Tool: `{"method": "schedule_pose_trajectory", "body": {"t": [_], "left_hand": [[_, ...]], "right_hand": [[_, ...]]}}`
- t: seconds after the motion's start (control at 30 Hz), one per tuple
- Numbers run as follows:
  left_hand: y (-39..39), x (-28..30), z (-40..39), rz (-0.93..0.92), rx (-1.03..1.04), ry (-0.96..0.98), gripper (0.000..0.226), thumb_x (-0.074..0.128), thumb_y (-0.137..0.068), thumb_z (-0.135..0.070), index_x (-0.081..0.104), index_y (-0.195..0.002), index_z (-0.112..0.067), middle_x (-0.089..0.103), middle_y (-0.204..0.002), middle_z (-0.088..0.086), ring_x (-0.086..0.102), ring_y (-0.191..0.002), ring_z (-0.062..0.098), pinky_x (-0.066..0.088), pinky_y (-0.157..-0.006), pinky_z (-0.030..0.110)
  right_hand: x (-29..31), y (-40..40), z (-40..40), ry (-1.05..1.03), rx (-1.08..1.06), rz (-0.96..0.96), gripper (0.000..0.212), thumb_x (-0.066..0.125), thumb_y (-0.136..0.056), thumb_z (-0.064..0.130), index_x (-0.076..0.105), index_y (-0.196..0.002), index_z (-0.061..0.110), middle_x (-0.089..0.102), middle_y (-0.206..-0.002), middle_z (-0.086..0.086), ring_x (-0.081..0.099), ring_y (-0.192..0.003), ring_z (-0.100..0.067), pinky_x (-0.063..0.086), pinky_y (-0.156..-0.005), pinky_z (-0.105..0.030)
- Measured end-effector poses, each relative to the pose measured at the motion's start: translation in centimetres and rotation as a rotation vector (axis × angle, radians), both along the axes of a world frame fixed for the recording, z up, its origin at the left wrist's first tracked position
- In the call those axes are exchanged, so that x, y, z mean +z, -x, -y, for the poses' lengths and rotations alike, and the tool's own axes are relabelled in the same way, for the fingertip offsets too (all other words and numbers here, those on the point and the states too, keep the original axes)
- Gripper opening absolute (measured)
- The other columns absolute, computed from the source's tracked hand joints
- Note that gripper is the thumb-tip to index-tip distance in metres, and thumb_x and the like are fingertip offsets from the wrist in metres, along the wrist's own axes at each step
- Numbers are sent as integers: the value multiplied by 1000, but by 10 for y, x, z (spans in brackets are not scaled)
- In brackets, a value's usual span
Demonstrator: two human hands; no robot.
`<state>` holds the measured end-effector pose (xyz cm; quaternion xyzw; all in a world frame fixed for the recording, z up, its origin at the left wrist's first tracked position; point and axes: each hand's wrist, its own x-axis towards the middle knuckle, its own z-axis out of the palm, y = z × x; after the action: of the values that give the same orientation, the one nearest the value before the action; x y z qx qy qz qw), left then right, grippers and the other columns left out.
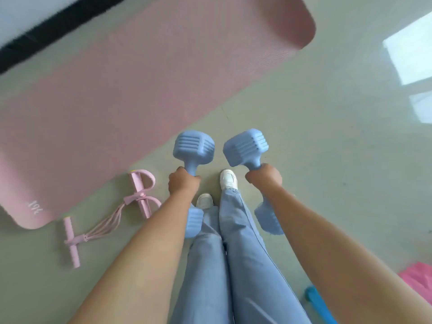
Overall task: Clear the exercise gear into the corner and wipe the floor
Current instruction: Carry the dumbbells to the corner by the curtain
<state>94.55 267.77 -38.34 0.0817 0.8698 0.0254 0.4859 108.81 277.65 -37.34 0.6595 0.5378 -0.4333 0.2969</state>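
You are holding two blue dumbbells off the floor: your left hand is clenched around the handle of the left dumbbell, and your right hand grasps the handle of the right dumbbell, both raised above your white shoes. The pink exercise mat lies flat on the floor to your left, reaching toward the black baseboard. Just beside the mat's near corner lies the pink pedal resistance band. At the lower right edge sit a blue object and something pink, too cropped to identify.
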Motion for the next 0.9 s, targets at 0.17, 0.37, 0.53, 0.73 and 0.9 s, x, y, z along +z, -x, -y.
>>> {"method": "schedule_pose_trajectory", "body": {"t": [0.17,0.37,0.53,0.73,0.9], "left_hand": [[-48,70,-55,-25,-358,8,29,58,-85,-15,55,-111,-1,60,-110,15,58,-89,32,39,-68,28],[-129,103,-154,-52,-819,85,15,54,-87,-15,57,-101,-12,53,-80,3,63,-94,27,39,-59,24],[-213,122,-263,-96,-1165,73,28,54,-86,-16,57,-113,-11,63,-103,8,63,-105,25,41,-68,26],[-288,148,-397,-116,-1368,77,25,54,-87,-15,58,-111,-13,52,-77,-1,60,-89,24,40,-62,24],[-316,154,-519,-151,-1462,32,28,52,-89,-17,57,-115,-12,62,-117,6,60,-111,25,47,-84,27]], "right_hand": [[74,-90,-15,-16,-155,40,31,44,-81,4,29,-55,13,31,-56,1,27,-48,-14,20,-44,-22],[115,-204,-65,-35,-234,105,31,45,-81,6,29,-56,14,31,-56,2,27,-47,-13,20,-43,-21],[126,-285,-152,-86,-269,113,29,47,-81,8,33,-56,15,37,-57,2,33,-49,-13,24,-44,-22],[145,-357,-272,-115,-287,119,28,46,-82,7,35,-58,16,38,-57,2,39,-53,-17,23,-44,-22],[150,-397,-377,-98,-290,148,27,45,-80,5,35,-58,16,38,-57,2,34,-49,-14,24,-44,-22]]}}
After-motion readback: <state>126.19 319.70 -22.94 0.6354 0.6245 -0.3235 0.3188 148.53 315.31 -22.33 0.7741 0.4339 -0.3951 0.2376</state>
